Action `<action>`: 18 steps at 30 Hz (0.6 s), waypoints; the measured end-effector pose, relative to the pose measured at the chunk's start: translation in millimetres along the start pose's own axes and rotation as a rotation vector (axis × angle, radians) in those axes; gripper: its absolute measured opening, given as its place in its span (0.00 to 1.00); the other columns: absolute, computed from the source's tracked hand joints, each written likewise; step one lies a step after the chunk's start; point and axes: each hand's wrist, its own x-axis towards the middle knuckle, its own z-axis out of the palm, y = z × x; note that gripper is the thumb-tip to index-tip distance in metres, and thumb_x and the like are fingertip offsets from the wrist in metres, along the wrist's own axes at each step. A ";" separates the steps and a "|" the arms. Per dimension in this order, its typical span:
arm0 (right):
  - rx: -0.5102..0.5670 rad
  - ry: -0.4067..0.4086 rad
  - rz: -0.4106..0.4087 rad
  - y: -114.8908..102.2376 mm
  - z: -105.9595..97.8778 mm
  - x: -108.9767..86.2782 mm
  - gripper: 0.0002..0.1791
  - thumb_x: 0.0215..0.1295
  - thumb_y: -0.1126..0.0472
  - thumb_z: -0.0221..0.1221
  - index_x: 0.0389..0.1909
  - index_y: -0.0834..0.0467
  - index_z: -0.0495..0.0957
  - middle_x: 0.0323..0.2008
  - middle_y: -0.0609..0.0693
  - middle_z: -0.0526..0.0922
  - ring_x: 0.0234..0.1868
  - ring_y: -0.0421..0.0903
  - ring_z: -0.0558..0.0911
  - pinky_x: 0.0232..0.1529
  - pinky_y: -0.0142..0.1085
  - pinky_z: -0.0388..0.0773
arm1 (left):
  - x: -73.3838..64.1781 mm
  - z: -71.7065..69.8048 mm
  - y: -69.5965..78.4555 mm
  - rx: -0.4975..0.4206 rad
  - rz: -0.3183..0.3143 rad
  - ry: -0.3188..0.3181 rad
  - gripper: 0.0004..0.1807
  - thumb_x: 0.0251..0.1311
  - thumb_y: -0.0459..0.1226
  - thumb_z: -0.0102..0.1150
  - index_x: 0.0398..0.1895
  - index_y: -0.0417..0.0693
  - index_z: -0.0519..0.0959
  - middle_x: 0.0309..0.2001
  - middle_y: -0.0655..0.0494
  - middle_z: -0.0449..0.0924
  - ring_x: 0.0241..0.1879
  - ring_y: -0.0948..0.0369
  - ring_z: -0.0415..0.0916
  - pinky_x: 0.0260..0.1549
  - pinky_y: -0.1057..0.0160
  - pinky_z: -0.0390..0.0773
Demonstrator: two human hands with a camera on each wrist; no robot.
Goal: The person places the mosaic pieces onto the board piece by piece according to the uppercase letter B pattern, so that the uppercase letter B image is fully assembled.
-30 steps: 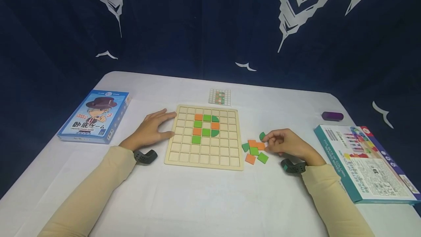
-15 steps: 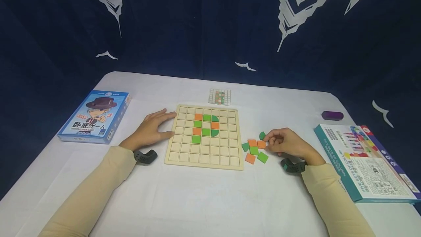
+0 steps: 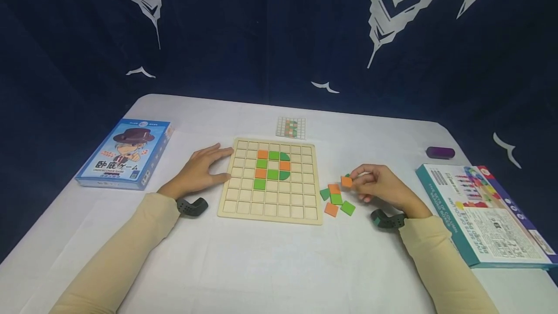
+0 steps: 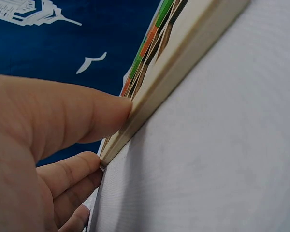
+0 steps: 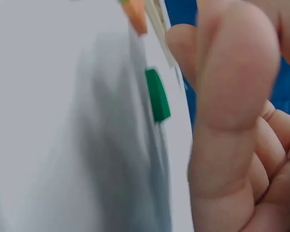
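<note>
"Beige sleeves [image 3: 124, 256] nearest, on white cloth [image 3: 261, 265], one either side of the wooden grid board [image 3: 270, 210]. Board's two near rows bare."

"Spare pieces?"

"Right of the board: two orange squares [image 3: 331, 209], two green squares [image 3: 347, 208], one dark green piece [image 3: 324, 195], all on the cloth. Second dark green piece [image 5: 158, 94] farther right of the board; nearly covered from the head, plain from the right wrist."

"What covers it?"

"Orange tile [image 3: 346, 181], pinched narrowly by the right hand [image 3: 379, 187], right of the board. Looks clear of the cloth. Right wrist view doesn't show the tile in the grip."

"Done so far?"

"Nine pieces seated. Lone green tile [image 3: 259, 184] in the board's third row from the near edge; eight more pieces [image 3: 272, 174] in the three rows beyond, ringing one bare cell."

"Left hand?"

"Left hand [image 3: 198, 168] alongside those rows, spread wide, touching the board's left edge, gripping nothing."

"Far side?"

"Pattern card [image 3: 290, 128] beyond the board's far edge, similar colours, too small to read cell by cell. Its figure seems to run longer toward the board. Judgement: upper loop complete, lower part to come; a little past halfway, seven pieces unseated counting the pinched one."
</note>
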 end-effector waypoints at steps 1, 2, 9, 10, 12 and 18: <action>0.011 0.004 0.008 -1.5 0.7 0.1 0.19 0.68 0.72 0.64 0.57 0.74 0.75 0.39 0.57 0.90 0.27 0.43 0.83 0.30 0.32 0.85 | 0.0 -0.1 0.1 0.001 -0.002 0.000 0.41 0.67 0.44 0.67 0.81 0.43 0.69 0.82 0.41 0.64 0.85 0.40 0.50 0.82 0.36 0.44; 0.027 0.008 0.014 -2.9 1.5 0.3 0.19 0.69 0.71 0.65 0.57 0.74 0.75 0.38 0.56 0.91 0.27 0.42 0.83 0.29 0.32 0.85 | -0.1 -0.2 0.1 0.002 -0.004 0.000 0.41 0.67 0.44 0.67 0.81 0.43 0.69 0.82 0.41 0.64 0.85 0.40 0.50 0.82 0.35 0.44; 0.188 -0.018 0.014 -16.7 13.5 1.2 0.14 0.71 0.71 0.64 0.54 0.69 0.76 0.33 0.50 0.90 0.24 0.40 0.80 0.26 0.28 0.81 | -0.7 0.0 -0.3 -0.002 -0.011 -0.003 0.41 0.67 0.44 0.67 0.82 0.44 0.68 0.82 0.41 0.63 0.85 0.40 0.49 0.82 0.35 0.44; 0.212 -0.023 0.009 -19.1 16.3 1.6 0.13 0.71 0.71 0.64 0.53 0.68 0.76 0.32 0.50 0.90 0.24 0.39 0.79 0.26 0.27 0.81 | -0.8 -0.3 -0.3 -0.003 -0.009 -0.003 0.41 0.67 0.44 0.67 0.82 0.44 0.68 0.82 0.41 0.63 0.85 0.40 0.49 0.82 0.35 0.44; 0.245 -0.035 0.004 -23.3 21.9 2.6 0.12 0.71 0.72 0.64 0.52 0.65 0.77 0.31 0.49 0.90 0.24 0.39 0.79 0.25 0.26 0.79 | -0.9 -0.9 -0.2 -0.005 -0.004 -0.003 0.41 0.67 0.44 0.67 0.82 0.43 0.68 0.82 0.40 0.63 0.85 0.39 0.49 0.82 0.35 0.43; 0.307 -0.043 -0.008 -34.9 39.6 5.9 0.11 0.71 0.73 0.64 0.51 0.63 0.78 0.33 0.49 0.91 0.23 0.38 0.79 0.23 0.25 0.78 | -0.1 -1.1 0.1 -0.002 -0.004 -0.006 0.41 0.67 0.45 0.67 0.82 0.43 0.68 0.82 0.41 0.63 0.85 0.40 0.49 0.83 0.35 0.43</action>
